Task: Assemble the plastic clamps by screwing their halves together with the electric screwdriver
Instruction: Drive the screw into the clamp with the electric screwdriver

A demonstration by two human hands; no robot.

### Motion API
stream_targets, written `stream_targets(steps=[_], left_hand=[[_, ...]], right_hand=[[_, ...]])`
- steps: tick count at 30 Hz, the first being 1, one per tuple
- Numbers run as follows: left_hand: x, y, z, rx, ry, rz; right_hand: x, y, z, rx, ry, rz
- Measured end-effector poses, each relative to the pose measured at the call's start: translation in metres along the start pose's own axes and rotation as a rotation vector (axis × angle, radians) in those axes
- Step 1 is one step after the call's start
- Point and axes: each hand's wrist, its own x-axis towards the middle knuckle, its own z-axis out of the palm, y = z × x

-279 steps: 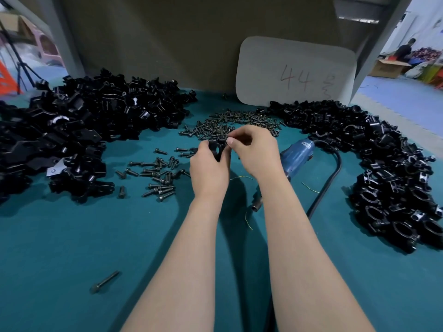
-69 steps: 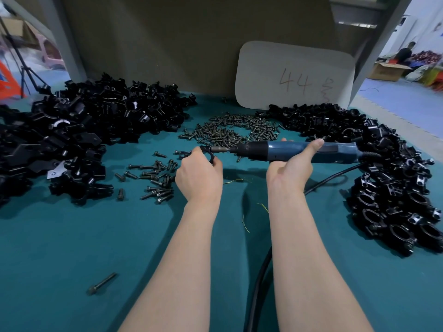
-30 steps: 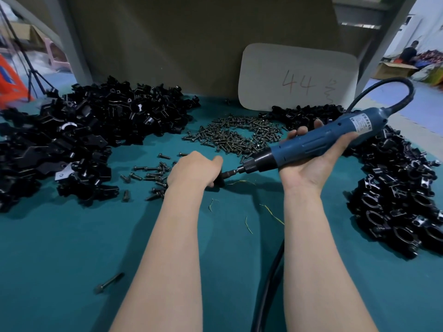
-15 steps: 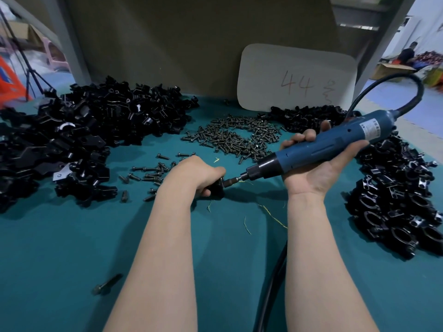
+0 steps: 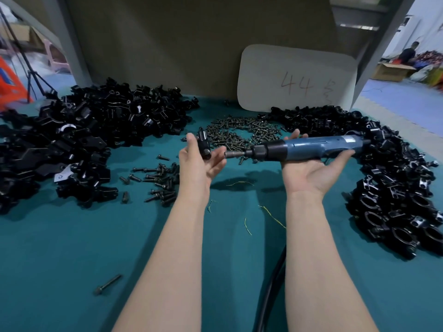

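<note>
clamp (image 5: 204, 146) in l hand (image 5: 200, 165), driver (image 5: 311, 147) tip just apart, piles (image 5: 96, 130) flanking both.

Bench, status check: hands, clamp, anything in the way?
Left hand pinching clamp, held up in the air. Right hand gripping electric screwdriver, bit pointed at clamp, not touching. Nothing between them; screw pile behind.

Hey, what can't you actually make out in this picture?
All head view.
Clamp in the left hand: whether its screw is seated; small, dark, partly behind fingers.
Screwdriver in the right hand: bit tip too small to tell.
Cord: cut off by the bottom edge.
Sign: mark after 44 too faint to read.
Left pile: cut off by the left edge.
</note>
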Motion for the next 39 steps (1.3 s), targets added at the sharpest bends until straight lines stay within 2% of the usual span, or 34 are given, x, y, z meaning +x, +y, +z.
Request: stream_targets(steps=[3, 5, 8, 15, 18, 21, 25, 32, 39], left_hand=[[0.0, -0.002, -0.003, -0.088, -0.052, 0.009], [0.001, -0.002, -0.004, -0.11, -0.054, -0.051], [0.003, -0.004, -0.004, -0.077, -0.04, -0.133], [0.005, -0.006, -0.009, -0.039, -0.007, -0.186], [0.004, -0.007, -0.008, 0.05, -0.008, -0.132], [0.006, -0.008, -0.006, 0.156, 0.071, -0.035], [0.006, -0.009, -0.004, 0.173, 0.151, 0.012], [0.006, -0.012, -0.002, 0.279, 0.153, 0.086], [0.006, -0.02, -0.003, 0.458, 0.207, 0.261]], right_hand=[[0.0, 0.001, 0.001, -0.022, 0.04, -0.002], [0.0, 0.001, 0.002, -0.053, 0.047, -0.01], [-0.001, 0.004, 0.003, -0.1, 0.06, -0.024], [-0.003, 0.009, 0.006, -0.177, 0.09, -0.065], [-0.004, 0.011, 0.006, -0.18, 0.104, -0.063], [-0.004, 0.011, 0.006, -0.19, 0.108, -0.055], [-0.003, 0.012, 0.005, -0.186, 0.114, -0.071], [-0.004, 0.017, 0.005, -0.253, 0.097, -0.084], [-0.008, 0.023, 0.008, -0.279, 0.122, -0.126]])
